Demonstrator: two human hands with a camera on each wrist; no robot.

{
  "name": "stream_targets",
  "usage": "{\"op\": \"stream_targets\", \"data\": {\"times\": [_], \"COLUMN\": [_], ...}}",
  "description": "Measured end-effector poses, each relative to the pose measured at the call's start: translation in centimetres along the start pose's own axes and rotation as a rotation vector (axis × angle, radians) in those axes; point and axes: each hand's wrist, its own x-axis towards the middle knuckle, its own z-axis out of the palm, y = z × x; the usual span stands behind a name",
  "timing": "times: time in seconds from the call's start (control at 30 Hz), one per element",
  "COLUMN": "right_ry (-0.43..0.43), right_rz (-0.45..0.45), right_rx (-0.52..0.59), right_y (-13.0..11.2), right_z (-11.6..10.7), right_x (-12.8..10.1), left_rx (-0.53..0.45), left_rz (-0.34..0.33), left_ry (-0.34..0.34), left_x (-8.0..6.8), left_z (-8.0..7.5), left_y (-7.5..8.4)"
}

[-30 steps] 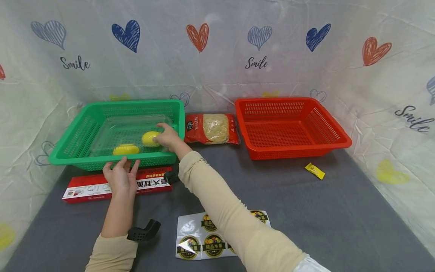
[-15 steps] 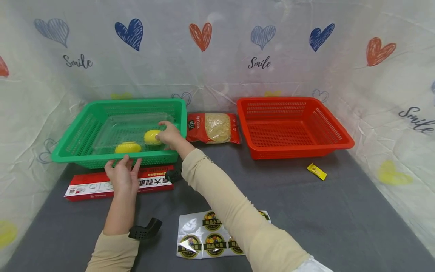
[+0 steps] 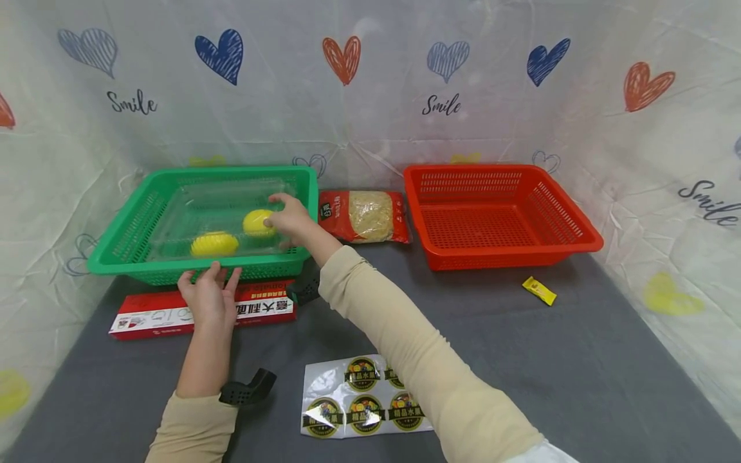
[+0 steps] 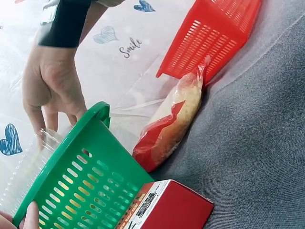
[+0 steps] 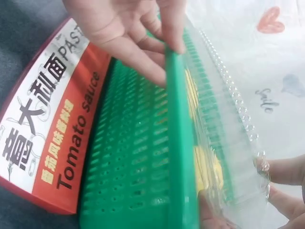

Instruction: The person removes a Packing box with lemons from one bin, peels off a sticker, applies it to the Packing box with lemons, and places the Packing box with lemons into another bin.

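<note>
In the head view my right hand reaches into the green basket and grips the right end of a clear plastic box. Fingers of this hand show on the box's edge in the right wrist view. Through the plastic show a rounded yellow piece and a ridged yellow piece, both fruit-like. The box's beaded edge stands above the basket rim. My left hand touches the basket's front rim from outside, palm toward the head camera and fingers spread.
A red pasta box lies before the green basket. To its right are a red-packaged bag and a red basket. A small yellow packet and a sticker sheet lie on the grey cloth.
My right hand has raised the clear box a little inside the green basket, the yellow pieces rising with it. My left hand has stayed at the front rim.
</note>
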Motion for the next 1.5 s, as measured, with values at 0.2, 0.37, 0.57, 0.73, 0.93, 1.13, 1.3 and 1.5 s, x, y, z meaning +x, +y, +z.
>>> {"op": "stream_targets", "data": {"times": [0.2, 0.37, 0.57, 0.73, 0.93, 1.13, 1.3, 1.5], "right_ry": [-0.052, -0.089, -0.086, -0.089, -0.095, -0.101, -0.109, -0.109], "right_rz": [-0.008, -0.022, -0.01, -0.018, -0.032, -0.058, -0.107, -0.163], "right_rx": [0.023, 0.039, 0.043, 0.033, 0.002, -0.006, -0.004, -0.043], "right_y": [-0.5, -0.9, -1.3, -1.8, -2.1, -2.3, -2.1, -1.6], "right_z": [-1.2, -2.3, -3.4, -4.4, -5.6, -7.0, -8.1, -9.5], "right_x": [-0.5, -1.1, -1.6, -2.1, -2.7, -3.6, -4.4, -5.4], "left_rx": [-0.019, -0.03, -0.028, -0.019, -0.019, -0.021, -0.038, -0.088], "left_rz": [-0.005, -0.015, -0.014, -0.003, 0.007, 0.009, 0.003, -0.014], "left_ry": [-0.001, -0.002, -0.005, -0.007, -0.01, -0.028, -0.059, -0.086], "left_x": [0.0, -0.1, -0.1, 0.0, 0.0, 0.1, 0.2, 0.5], "left_z": [-0.2, -0.2, -0.2, -0.2, -0.2, -0.4, -0.6, -0.9], "left_y": [0.0, 0.1, 0.1, 0.0, -0.1, -0.1, 0.0, 0.0]}}
